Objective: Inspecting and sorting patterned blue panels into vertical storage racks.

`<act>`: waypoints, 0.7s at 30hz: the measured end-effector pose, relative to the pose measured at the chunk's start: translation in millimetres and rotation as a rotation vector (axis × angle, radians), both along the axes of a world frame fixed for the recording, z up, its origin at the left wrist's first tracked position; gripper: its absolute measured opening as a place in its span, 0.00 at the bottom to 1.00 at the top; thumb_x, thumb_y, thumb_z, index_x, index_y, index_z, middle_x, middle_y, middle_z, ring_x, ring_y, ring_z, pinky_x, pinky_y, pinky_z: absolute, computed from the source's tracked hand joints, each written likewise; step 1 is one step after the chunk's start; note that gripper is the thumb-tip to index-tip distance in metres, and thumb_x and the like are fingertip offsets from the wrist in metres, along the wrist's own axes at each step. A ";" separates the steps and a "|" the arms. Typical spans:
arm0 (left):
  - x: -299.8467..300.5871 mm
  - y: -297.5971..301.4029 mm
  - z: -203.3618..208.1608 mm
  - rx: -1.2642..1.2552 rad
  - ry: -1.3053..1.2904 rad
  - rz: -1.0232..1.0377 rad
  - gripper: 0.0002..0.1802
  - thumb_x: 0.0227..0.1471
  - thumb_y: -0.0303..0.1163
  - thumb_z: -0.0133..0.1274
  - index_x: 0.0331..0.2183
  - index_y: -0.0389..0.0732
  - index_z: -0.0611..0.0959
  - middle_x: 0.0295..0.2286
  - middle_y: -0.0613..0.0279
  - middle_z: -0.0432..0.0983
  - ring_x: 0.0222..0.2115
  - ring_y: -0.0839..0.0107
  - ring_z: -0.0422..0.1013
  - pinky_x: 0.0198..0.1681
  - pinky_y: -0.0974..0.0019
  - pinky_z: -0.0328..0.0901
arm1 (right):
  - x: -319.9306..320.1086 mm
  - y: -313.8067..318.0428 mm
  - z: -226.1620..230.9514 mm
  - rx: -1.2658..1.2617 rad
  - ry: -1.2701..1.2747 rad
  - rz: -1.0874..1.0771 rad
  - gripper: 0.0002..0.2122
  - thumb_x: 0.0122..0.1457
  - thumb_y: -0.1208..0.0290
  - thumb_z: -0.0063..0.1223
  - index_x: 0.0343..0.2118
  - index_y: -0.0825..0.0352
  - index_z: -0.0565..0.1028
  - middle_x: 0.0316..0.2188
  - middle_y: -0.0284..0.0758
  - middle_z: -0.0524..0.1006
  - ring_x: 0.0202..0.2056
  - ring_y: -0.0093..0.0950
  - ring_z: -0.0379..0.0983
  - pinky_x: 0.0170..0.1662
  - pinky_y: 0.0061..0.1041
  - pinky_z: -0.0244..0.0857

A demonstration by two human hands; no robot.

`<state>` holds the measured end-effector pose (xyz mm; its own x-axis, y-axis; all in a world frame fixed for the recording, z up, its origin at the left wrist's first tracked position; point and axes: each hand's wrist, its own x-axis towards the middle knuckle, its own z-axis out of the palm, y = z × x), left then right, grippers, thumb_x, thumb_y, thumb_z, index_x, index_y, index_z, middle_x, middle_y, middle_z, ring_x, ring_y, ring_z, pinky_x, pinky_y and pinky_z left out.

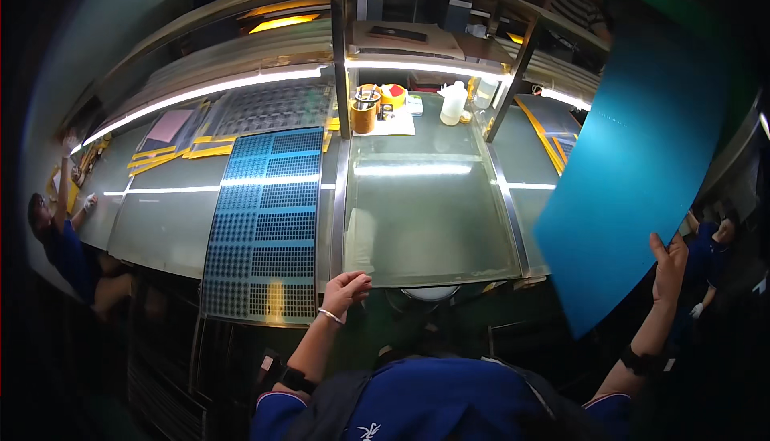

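Observation:
A large plain blue sheet (634,160) stands raised and tilted at the right. My right hand (670,269) grips it near its lower right edge, thumb on the near face, fingers hidden behind. My left hand (346,293) is closed with its fingers curled together just at the front edge of the glass-topped table (433,232); nothing shows in it. To its left lies a blue panel (261,224) patterned with rows of dark grids and dots, its front end sticking out past the table edge.
A lit shelf frame with metal posts (341,72) spans the table. Under it stand brown pots (363,116) with tools and a white bottle (453,104). Yellow-edged films (233,132) lie at the left. Other people (68,240) in blue are at both sides.

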<state>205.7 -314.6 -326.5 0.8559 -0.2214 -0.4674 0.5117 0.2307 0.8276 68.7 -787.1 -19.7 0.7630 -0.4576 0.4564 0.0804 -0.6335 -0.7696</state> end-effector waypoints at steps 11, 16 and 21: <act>9.4 -11.0 13.6 -1.144 0.256 -0.016 0.47 0.49 0.64 0.40 0.53 0.29 0.61 0.51 0.36 0.60 0.52 0.46 0.60 0.57 0.45 0.51 | 72.2 33.1 -212.0 -0.953 -0.008 0.123 0.19 0.46 0.84 0.44 0.40 0.59 0.77 0.38 0.41 0.77 0.41 0.36 0.74 0.42 0.30 0.69; -1.7 2.6 -15.1 -0.839 0.409 0.037 0.35 0.53 0.56 0.43 0.48 0.32 0.71 0.43 0.46 0.72 0.47 0.52 0.67 0.55 0.49 0.56 | 65.8 51.2 -289.0 -0.993 0.068 0.252 0.22 0.45 0.82 0.44 0.43 0.54 0.76 0.45 0.42 0.73 0.44 0.44 0.71 0.50 0.39 0.65; 18.0 5.2 -39.9 -0.256 0.193 0.184 0.15 0.54 0.36 0.49 0.41 0.36 0.76 0.35 0.57 0.77 0.34 0.67 0.74 0.37 0.64 0.71 | 98.6 44.0 -299.8 -0.903 0.062 0.312 0.23 0.44 0.84 0.43 0.44 0.54 0.76 0.45 0.41 0.73 0.46 0.43 0.70 0.51 0.40 0.63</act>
<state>223.7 -309.4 -366.5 0.7939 -0.2030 -0.5731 0.5832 0.5207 0.6235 167.3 -743.1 -319.5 0.8260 0.2751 0.4920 0.3213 -0.9469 -0.0099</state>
